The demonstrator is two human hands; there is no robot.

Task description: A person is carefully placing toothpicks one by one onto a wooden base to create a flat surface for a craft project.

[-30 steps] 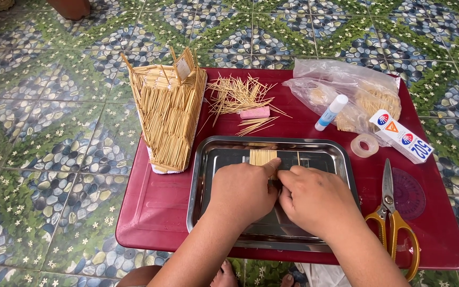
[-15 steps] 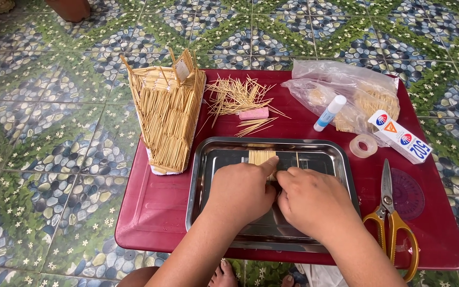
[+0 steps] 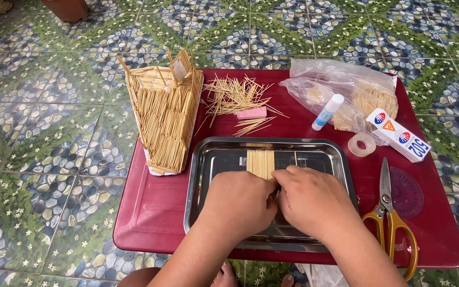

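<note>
We press our left hand (image 3: pixel 243 202) and right hand (image 3: pixel 314 199), fingers curled down on a flat panel of side-by-side pale toothpicks (image 3: pixel 260 162) in the steel tray (image 3: pixel 203 175), frame centre. Only a narrow strip is assembled; many loose toothpicks (image 3: pixel 235 95) remain above.

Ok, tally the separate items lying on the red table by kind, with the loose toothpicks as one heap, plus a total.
Steel tray: 1
Toothpick house model: 1
Loose toothpick heap: 1
Pink eraser: 1
Glue stick: 1
Plastic bag: 1
Small box: 1
Tape roll: 1
Scissors: 1
Protractor: 1
Total: 10
</note>
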